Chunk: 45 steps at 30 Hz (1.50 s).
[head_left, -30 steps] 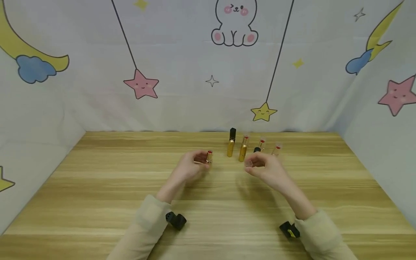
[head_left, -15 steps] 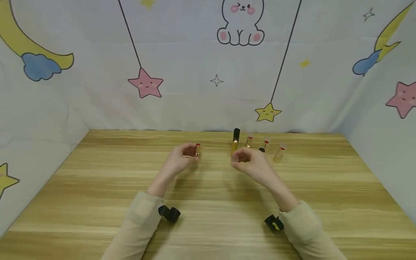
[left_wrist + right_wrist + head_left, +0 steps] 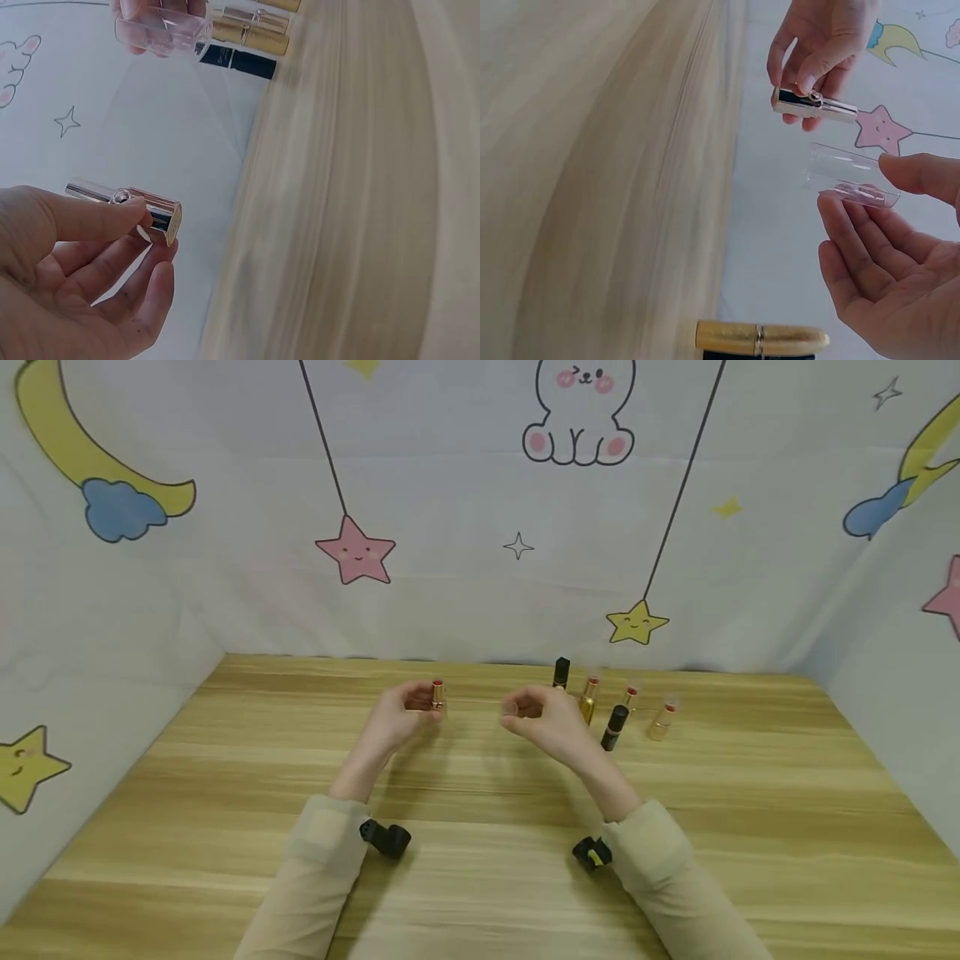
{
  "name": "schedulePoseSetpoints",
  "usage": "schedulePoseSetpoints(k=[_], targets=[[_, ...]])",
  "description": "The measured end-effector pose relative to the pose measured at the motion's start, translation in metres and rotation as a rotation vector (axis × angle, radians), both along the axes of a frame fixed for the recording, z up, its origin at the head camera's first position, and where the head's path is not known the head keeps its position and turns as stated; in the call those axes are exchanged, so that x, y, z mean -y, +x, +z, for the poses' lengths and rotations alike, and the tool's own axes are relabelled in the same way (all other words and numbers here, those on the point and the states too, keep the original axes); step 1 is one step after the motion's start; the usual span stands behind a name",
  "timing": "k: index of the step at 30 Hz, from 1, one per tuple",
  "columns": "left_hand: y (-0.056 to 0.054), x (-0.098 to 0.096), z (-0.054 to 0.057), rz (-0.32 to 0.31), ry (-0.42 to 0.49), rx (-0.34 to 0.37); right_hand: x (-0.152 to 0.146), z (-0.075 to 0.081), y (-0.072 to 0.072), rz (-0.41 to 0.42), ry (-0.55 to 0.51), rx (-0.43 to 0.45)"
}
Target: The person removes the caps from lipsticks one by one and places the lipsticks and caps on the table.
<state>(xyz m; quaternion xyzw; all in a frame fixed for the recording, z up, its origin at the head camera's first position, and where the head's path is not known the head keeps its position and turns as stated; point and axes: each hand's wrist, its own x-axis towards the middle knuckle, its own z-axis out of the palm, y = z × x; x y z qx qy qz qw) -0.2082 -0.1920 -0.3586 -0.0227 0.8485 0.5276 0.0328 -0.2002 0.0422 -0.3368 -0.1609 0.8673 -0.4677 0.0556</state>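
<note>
My left hand (image 3: 392,717) pinches a lipstick (image 3: 438,695) upright above the table, its cap off and its red tip up. In the left wrist view the lipstick's gold and dark base (image 3: 161,214) sits between thumb and fingers. My right hand (image 3: 551,720), to its right, pinches a clear, hollow lipstick cap (image 3: 851,176) between thumb and fingertips. Cap and lipstick are apart, at a similar height. Behind the right hand stands a black lipstick tube (image 3: 561,672), partly hidden.
Right of my right hand stand another black tube (image 3: 615,727), a gold tube (image 3: 588,708) and clear-capped lipsticks, one at the far right (image 3: 662,723). A wooden table (image 3: 465,860) lies below; a white printed cloth (image 3: 480,618) hangs behind.
Both hands have moved left over the table, still holding the lipstick and the cap. The gap between them has narrowed. The right-hand tubes are more exposed, and the head view has shifted left.
</note>
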Motion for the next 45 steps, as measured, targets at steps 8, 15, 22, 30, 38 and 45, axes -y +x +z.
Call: schedulePoseSetpoints(k=[8, 15, 22, 30, 38, 45], targets=[[-0.004, 0.009, -0.003, 0.039, 0.022, 0.015, 0.023, -0.005, -0.014, 0.013, 0.011, 0.044], [-0.006, 0.019, -0.007, 0.079, 0.033, 0.030, 0.050, -0.009, -0.024, 0.052, 0.032, 0.051], [-0.007, 0.026, -0.011, 0.093, -0.020, 0.040, 0.065, -0.011, -0.034, 0.083, 0.033, 0.083], [-0.010, 0.025, -0.016, 0.079, -0.008, 0.034, 0.072, -0.021, -0.044, 0.094, 0.023, 0.090], [-0.009, 0.026, -0.020, 0.026, -0.046, 0.002, 0.081, -0.026, -0.047, 0.078, 0.015, 0.082], [-0.007, 0.028, -0.021, 0.020, -0.095, -0.017, 0.083, -0.029, -0.050, 0.075, 0.028, 0.090]])
